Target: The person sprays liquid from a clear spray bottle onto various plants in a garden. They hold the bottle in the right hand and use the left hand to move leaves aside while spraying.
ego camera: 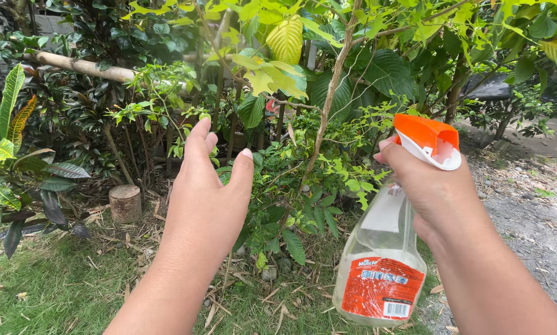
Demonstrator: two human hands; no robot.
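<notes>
From the head view, the right hand grips a clear spray bottle by its neck, orange nozzle aimed at the small leafy shrub. The left hand is raised, loose and holding nothing, just beside the shrub's leaves.

Grass ground w/ stump, dry leaves.

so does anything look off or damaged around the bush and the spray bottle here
Nothing is spilled or broken. The spray bottle sits intact in the right hand, and the left hand is open by the shrub. Only the yellowed leaf above stands out against the greener foliage.
</notes>
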